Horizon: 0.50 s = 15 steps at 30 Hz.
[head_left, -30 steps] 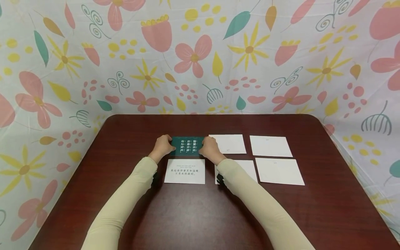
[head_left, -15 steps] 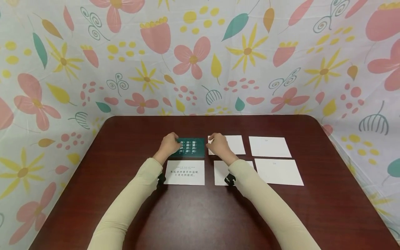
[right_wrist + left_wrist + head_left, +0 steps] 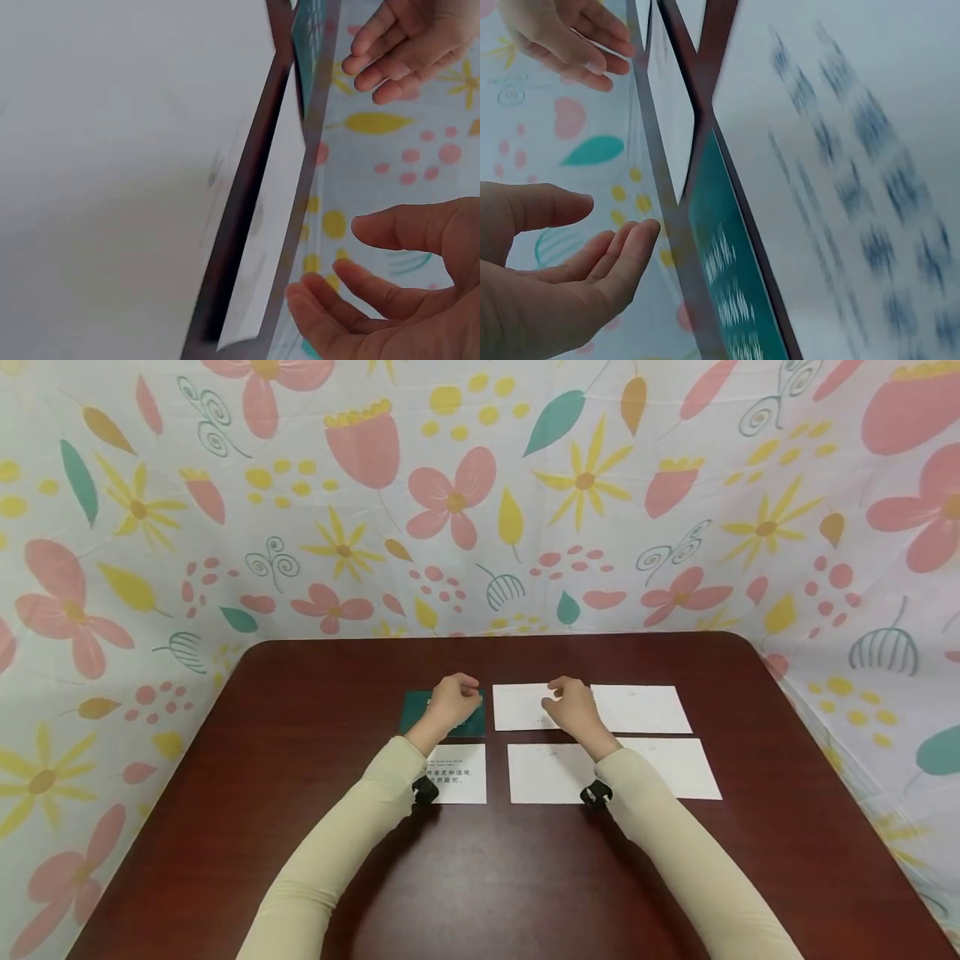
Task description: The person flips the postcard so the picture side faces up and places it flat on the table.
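My left hand (image 3: 450, 703) hovers over the dark green card (image 3: 414, 708), its fingers loosely bent and nothing between them. White characters on that card show in the left wrist view, while the hand hides most of them in the head view. My right hand (image 3: 573, 706) is over the white card (image 3: 517, 708) in the back row, thumb and fingers apart and holding nothing. A white card with printed characters (image 3: 465, 777) lies in front of the green one, partly covered by the left forearm. Both wrist views show the hands lifted off the cards.
Two blank-looking white cards lie in the front row: one in the middle (image 3: 543, 777) and one at the right (image 3: 686, 768). Another white card (image 3: 645, 708) is at the back right. A floral cloth (image 3: 465, 568) hangs behind the brown table (image 3: 480, 877).
Both hands have let go of the green card, which stays flat on the table. They have moved right, the left hand now over the green card and the right over the white card beside it.
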Available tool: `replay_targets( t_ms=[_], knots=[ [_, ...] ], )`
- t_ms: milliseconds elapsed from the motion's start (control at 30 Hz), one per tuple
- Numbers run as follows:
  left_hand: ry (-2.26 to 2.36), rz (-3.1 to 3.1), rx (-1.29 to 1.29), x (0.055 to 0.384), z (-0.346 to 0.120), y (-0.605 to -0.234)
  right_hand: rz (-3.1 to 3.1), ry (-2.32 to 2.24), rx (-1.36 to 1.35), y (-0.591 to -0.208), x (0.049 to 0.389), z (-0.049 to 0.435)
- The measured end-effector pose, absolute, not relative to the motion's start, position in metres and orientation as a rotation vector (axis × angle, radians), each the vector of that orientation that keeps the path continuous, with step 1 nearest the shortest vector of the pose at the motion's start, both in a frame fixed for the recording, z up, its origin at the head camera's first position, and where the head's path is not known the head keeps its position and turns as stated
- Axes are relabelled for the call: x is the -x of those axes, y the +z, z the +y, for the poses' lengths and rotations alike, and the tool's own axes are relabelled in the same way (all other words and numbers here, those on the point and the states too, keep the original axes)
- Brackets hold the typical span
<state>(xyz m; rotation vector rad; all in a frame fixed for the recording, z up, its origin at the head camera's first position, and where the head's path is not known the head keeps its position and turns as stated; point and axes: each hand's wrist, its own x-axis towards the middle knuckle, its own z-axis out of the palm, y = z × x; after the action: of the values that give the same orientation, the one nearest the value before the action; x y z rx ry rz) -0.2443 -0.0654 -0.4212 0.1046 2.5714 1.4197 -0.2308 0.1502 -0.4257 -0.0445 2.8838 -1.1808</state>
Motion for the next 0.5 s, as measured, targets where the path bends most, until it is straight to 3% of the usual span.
replay_targets(
  t_ms=[500],
  knots=[
    [1.440,2.410,-0.066,0.242,-0.036,-0.433,2.830,-1.064,-0.068,-0.436,0.227,0.173]
  ],
)
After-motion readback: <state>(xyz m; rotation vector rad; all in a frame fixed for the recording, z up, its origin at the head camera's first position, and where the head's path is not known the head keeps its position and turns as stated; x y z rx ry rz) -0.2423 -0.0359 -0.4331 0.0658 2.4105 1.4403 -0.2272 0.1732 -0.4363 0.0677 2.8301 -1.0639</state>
